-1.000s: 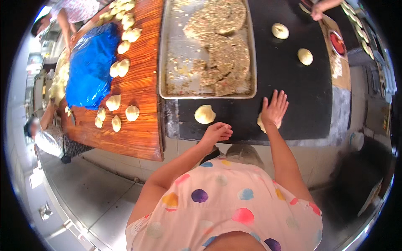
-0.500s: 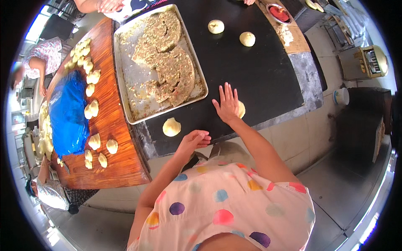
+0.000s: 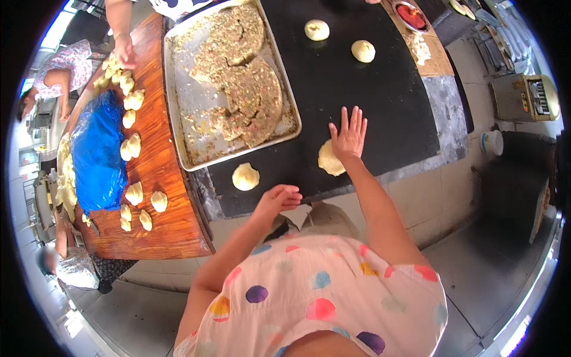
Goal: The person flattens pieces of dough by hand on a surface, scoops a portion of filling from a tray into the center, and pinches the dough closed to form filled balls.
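My right hand (image 3: 350, 135), fingers stretched and spread, presses its palm edge against a flattened round of dough (image 3: 329, 159) on the black work surface (image 3: 386, 113). Part of that dough lies under the hand. My left hand (image 3: 279, 199) hovers at the surface's near edge, its fingers loosely extended and nothing in them. To its upper left rests a dough ball (image 3: 245, 177), untouched. Two more rounds sit farther off: one dough ball (image 3: 317, 30) and another dough ball (image 3: 363, 51) to its right.
A large metal tray (image 3: 295, 122) of chopped filling (image 3: 250, 95) stands left of centre. On the wooden table (image 3: 172, 232) lie several dough pieces (image 3: 134, 193) and a blue plastic bag (image 3: 98, 160). A co-worker's hand (image 3: 124, 52) touches the dough there. A bowl of red filling (image 3: 410, 16) is far right.
My right hand has shifted right, uncovering more of the dough, which looks flatter and wider. The left hand has barely moved. A co-worker's hand has reached to the dough pieces at far left.
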The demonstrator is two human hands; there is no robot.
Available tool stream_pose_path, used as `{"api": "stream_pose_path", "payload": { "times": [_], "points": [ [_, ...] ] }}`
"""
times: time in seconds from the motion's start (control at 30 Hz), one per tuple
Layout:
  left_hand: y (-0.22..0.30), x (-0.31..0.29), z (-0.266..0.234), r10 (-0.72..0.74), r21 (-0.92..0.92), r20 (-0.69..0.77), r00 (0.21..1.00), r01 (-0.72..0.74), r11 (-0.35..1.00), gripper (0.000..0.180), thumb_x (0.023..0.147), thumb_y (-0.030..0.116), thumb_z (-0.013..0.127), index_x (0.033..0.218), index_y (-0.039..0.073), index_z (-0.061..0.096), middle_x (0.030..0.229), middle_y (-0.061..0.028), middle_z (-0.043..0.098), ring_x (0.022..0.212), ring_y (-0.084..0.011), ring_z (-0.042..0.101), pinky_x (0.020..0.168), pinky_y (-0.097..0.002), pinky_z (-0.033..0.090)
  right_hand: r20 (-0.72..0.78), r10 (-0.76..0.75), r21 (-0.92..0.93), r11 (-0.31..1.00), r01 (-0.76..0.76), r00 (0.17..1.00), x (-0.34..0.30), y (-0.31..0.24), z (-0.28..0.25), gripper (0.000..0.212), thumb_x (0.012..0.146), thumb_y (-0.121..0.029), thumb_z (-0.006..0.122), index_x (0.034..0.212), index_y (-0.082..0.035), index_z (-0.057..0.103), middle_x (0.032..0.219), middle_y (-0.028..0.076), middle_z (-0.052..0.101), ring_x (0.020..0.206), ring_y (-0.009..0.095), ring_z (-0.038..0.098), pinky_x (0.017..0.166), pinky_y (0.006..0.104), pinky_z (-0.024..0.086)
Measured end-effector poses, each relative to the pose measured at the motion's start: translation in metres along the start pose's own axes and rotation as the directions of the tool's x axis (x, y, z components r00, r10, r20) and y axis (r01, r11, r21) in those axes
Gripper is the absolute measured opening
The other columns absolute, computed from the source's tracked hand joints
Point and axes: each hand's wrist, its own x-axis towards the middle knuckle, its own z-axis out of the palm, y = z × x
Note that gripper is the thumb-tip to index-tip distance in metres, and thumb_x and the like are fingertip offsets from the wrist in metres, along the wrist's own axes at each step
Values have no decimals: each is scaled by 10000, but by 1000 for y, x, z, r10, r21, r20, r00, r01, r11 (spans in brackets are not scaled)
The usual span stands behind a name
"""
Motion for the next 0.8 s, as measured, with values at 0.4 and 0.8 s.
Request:
{"api": "stream_pose_path", "payload": {
  "times": [0.4, 0.8],
  "points": [
    [10, -13, -16, 105, 3, -7, 994, -105, 994, 357, 1029, 304, 477, 1229, 21, 565, 1114, -112, 648, 1011, -192, 636, 926, -334, 510, 62, -149, 46, 988, 147, 987, 5, -55, -5, 724, 948, -521, 462, 1499, -75, 317, 1571, 221, 200, 1469, 336, 175, 1193, 488, 110],
    [21, -12, -12, 130, 72, 9, 991, -131, 989, 333, 1030, 277, 481, 1195, 3, 575, 1098, -125, 651, 1009, -201, 641, 907, -324, 521, -55, -221, 262, 938, 228, 974, -22, -54, -24, 648, 893, -351, 618, 1413, -22, 415, 1537, 226, 272, 1422, 360, 275, 1174, 494, 196]
  ]
}}
